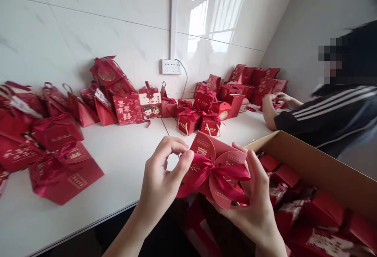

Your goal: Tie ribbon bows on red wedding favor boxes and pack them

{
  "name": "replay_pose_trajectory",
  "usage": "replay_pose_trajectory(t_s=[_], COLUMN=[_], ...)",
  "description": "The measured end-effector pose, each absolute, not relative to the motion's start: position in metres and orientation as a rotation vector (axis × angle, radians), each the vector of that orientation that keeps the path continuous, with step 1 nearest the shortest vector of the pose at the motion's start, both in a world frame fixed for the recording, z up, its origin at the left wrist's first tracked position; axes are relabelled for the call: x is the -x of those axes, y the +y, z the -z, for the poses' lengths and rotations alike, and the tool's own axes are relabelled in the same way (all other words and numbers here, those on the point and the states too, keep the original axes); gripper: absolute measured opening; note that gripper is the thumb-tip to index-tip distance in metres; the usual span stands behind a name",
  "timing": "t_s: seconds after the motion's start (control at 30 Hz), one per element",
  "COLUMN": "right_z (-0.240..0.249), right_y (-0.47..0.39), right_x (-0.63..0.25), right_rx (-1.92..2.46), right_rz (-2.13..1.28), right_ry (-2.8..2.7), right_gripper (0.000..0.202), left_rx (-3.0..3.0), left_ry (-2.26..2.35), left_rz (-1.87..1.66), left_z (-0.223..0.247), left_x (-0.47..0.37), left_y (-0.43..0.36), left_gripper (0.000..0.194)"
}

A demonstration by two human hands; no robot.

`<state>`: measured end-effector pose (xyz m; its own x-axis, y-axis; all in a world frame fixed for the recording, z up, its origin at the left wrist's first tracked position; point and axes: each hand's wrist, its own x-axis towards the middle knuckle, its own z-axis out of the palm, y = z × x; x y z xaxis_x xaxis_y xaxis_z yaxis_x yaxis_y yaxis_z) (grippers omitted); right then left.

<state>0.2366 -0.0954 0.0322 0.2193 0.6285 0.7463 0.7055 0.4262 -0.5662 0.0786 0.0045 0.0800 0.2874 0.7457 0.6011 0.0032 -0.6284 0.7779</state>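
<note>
A red gift box [216, 147] with gold print and petal-like folded flaps is held up in front of me, a dark red ribbon [212, 167] tied in a bow on its top. From the right and below, my right hand [255, 198] grips the box, thumb along its side. On the other side my left hand [165, 174] pinches the bow's left loop between thumb and fingers. Below the hands, another red item [200, 225] shows partly in the dark.
An open cardboard carton [324, 156] full of red boxes stands at the right. Red boxes and bags [66, 172] cover the left of the white table [118, 182]; more [206, 100] line the wall. At the right, a person in a dark striped top [332, 111] handles something red.
</note>
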Motion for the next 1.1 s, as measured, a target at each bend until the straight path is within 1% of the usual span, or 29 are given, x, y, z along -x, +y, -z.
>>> replay_pose_trajectory(t_s=[0.07, 0.2, 0.3, 0.4, 0.43, 0.57, 0.63, 0.8, 1.0, 1.1], right_z=[-0.037, -0.046, -0.05, -0.054, -0.056, -0.06, -0.061, -0.072, -0.088, -0.088], right_y=[-0.109, -0.132, -0.145, -0.158, -0.161, -0.172, -0.176, -0.187, -0.191, -0.187], right_x=[-0.239, -0.243, -0.246, -0.248, -0.248, -0.251, -0.255, -0.267, -0.273, -0.278], right_rx=[1.322, 1.425, 1.45, 1.485, 1.508, 1.54, 1.524, 1.568, 1.599, 1.58], right_rz=[0.174, 0.343, 0.381, 0.372, 0.366, 0.375, 0.396, 0.411, 0.411, 0.458], right_ry=[-1.421, -1.283, -1.203, -1.154, -1.134, -1.07, -1.06, -1.092, -0.979, -1.024], right_gripper=[0.1, 0.099, 0.093, 0.088, 0.087, 0.084, 0.081, 0.087, 0.079, 0.08], left_rx=[-1.942, -2.216, -2.335, -2.153, -2.12, -2.225, -2.224, -2.195, -2.21, -2.144], left_ry=[0.433, 0.005, -0.028, -0.074, -0.105, -0.118, -0.098, -0.123, -0.176, -0.227], left_rz=[-1.559, -1.716, -1.876, -2.149, -2.168, -1.85, -1.751, -1.729, -1.768, -1.876], left_z=[-0.084, -0.093, -0.095, -0.094, -0.094, -0.098, -0.101, -0.109, -0.123, -0.127], left_x=[-0.088, -0.107, -0.125, -0.144, -0.148, -0.151, -0.151, -0.159, -0.174, -0.183], left_y=[-0.004, -0.027, -0.042, -0.055, -0.058, -0.065, -0.065, -0.061, -0.059, -0.056], left_gripper=[0.011, 0.004, 0.004, 0.012, 0.014, 0.007, 0.007, 0.008, 0.008, 0.005])
